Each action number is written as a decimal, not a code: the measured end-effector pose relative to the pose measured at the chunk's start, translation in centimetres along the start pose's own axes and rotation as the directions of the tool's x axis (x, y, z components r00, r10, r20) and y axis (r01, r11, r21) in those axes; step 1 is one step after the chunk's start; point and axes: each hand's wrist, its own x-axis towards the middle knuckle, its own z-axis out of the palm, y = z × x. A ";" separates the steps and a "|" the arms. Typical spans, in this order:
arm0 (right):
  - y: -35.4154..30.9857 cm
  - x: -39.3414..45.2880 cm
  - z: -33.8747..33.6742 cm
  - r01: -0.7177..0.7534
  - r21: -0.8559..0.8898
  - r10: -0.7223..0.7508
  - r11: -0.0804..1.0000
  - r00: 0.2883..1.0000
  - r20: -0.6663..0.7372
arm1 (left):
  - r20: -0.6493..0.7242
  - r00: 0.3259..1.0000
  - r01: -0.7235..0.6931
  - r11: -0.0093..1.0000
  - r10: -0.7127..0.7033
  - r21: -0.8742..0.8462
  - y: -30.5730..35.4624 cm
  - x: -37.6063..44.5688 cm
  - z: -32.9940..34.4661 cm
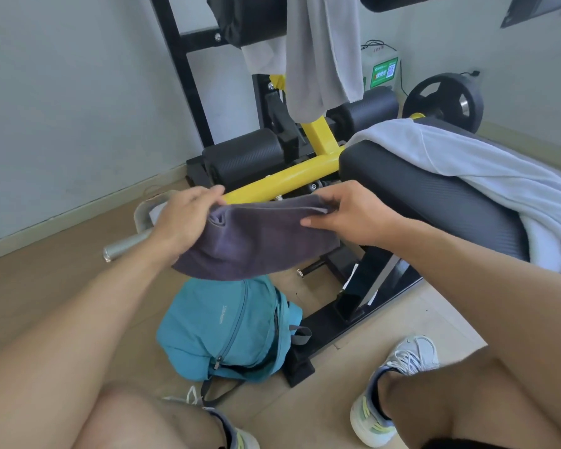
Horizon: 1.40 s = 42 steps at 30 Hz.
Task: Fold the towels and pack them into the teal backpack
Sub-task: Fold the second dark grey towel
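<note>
Both hands on the dark grey towel point(253, 241): my left hand point(183, 218) pinches its upper left corner, fingers curled over the folded edge, and my right hand point(347, 212) grips the upper right edge, thumb on the near face. Towel is held in the air, folded into a thick band with layered edges showing at the left corner; it sags in the middle, lower edge curved. Directly below it, the teal backpack point(227, 328) lies on the wooden floor point(46, 286) between my knees, fabric slack and crumpled, zipper running down its front, against the black base of the bench point(434, 196). A white towel point(486, 170) is draped over the bench pad to the right. A light grey towel point(321, 50) hangs from the upper pad behind.
</note>
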 end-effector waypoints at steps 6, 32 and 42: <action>-4.2 -1.8 -0.1 0.120 0.078 -0.133 0.990 0.973 0.188 | 0.164 0.966 -0.203 0.979 0.200 0.001 1.9 -1.5 0.9; -3.6 -2.1 -0.3 0.009 0.360 0.032 0.933 0.994 -0.107 | 0.333 0.894 -0.208 0.936 0.300 -0.284 4.1 -3.4 3.1; -3.9 -2.4 0.1 -0.041 0.374 0.068 0.926 0.996 -0.059 | 0.340 0.906 -0.215 0.967 0.251 -0.140 4.3 -3.8 3.3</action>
